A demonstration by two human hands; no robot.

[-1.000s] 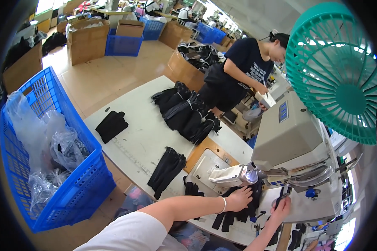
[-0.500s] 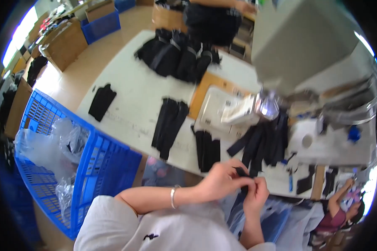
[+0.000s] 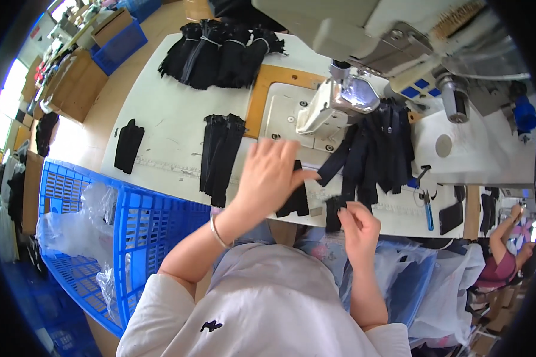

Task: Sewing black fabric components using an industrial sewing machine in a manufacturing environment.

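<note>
My left hand [image 3: 269, 178] reaches over the white table with its fingers stretched out and nothing in it. Partly under it lies a stack of black fabric strips [image 3: 296, 199]; another stack of strips [image 3: 223, 156] is just to its left. At the table's near edge my right hand [image 3: 361, 231] pinches a short black fabric strip [image 3: 334, 214] between thumb and fingers. Beyond that hand, a loose pile of long dark strips [image 3: 381, 152] spreads beside the sewing machine's head [image 3: 333, 107].
Tied black bundles [image 3: 220, 56] lie at the table's far side, a small black stack [image 3: 128, 146] at left. A blue plastic basket [image 3: 125, 238] with clear bags stands left. Blue-handled snips [image 3: 428, 211] and a black phone-like slab [image 3: 451, 219] lie right. Another person [image 3: 500, 262] sits far right.
My hands were together at a black piece near my body. Now they are apart: the left has moved forward and opened, the right keeps a black strip at the table edge. The view has shifted.
</note>
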